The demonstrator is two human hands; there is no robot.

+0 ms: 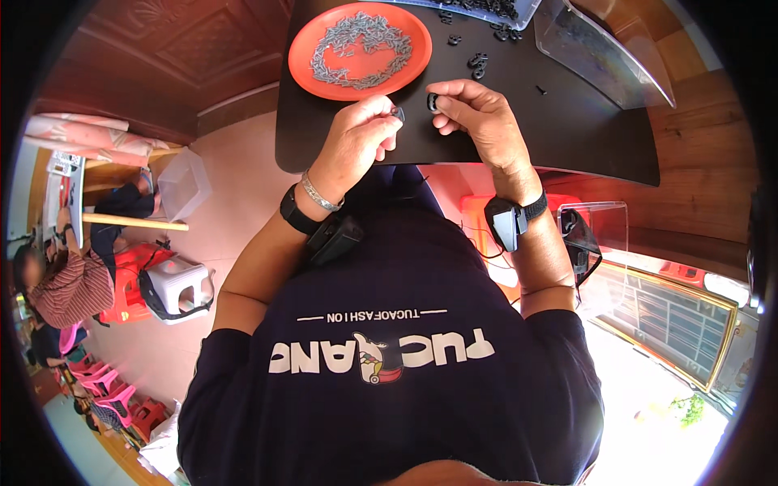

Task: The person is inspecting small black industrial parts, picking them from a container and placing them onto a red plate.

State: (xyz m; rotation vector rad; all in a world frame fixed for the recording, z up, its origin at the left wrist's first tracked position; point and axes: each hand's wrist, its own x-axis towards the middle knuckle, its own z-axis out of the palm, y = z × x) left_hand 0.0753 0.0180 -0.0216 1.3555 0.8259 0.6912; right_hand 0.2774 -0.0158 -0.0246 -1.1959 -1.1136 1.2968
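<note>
Over the near edge of the black table [567, 138], both my hands are closed in pinches, a short gap apart. My left hand [362, 136] grips a small dark piece [398, 114] with a greyish shine between thumb and fingers; its exact kind is too small to tell. In my right hand [485, 117] is a small black rounded plastic part [433, 102], held upright by thumb and forefinger. Just beyond my left hand lies an orange-red plate [300, 66] with many small grey screw-like pins [361, 36] spread in a ring.
Loose black parts [478, 63] lie beyond my right hand, near a clear tray [525, 14] of more. A tiny black piece [541, 89] sits to the right. A transparent plastic lid [592, 61] stands at the far right. Another person [77, 283] sits at left by stools [178, 283].
</note>
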